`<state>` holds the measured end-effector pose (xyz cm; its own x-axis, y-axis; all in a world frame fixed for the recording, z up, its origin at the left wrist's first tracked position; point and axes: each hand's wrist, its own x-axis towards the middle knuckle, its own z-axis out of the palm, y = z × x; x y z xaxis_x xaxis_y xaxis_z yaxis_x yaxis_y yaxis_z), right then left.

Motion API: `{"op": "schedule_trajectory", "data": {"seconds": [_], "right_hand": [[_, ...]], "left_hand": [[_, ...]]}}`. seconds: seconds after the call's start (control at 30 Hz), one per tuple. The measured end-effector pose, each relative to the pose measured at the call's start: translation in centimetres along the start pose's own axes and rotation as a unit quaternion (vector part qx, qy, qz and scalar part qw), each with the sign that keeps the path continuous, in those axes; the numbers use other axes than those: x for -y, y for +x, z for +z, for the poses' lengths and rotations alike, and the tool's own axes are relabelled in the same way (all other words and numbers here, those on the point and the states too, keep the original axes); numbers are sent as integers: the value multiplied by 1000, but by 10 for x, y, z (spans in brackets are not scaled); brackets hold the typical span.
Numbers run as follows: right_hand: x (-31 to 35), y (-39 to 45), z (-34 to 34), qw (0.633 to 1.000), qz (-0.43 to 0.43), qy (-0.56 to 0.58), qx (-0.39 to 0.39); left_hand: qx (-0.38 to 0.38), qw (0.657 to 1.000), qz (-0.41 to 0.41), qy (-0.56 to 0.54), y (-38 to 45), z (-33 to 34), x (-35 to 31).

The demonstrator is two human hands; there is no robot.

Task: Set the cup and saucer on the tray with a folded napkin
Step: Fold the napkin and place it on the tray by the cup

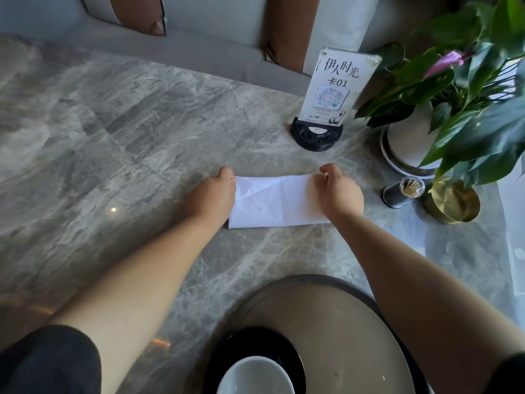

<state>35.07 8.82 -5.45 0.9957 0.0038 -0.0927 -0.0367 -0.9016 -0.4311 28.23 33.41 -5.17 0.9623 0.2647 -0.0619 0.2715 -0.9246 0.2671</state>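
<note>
A white napkin [274,201] lies flat on the grey marble table, folded into a wide rectangle. My left hand [214,193] pinches its far left corner and my right hand [338,190] pinches its far right corner. Close to me, a round brown tray [335,314] with a dark rim carries a black saucer [255,341], and a white cup [255,375] stands on that saucer at the bottom edge of the view. The cup's lower part is cut off by the frame.
A table sign with a QR code [333,89] stands on a black base behind the napkin. To the right are a potted plant [420,132], a dark toothpick holder [403,193] and a gold bowl [451,201]. A grey sofa runs along the table's far edge.
</note>
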Motion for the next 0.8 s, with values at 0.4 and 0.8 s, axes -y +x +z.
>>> {"op": "schedule_trajectory", "data": {"seconds": [0.4, 0.8], "right_hand": [[6, -42, 15, 941, -290, -173, 22], [2, -40, 1, 993, -119, 21, -1]], "left_hand": [[12, 962, 249, 109, -29, 18, -20], [97, 970, 182, 124, -37, 29, -15]]}}
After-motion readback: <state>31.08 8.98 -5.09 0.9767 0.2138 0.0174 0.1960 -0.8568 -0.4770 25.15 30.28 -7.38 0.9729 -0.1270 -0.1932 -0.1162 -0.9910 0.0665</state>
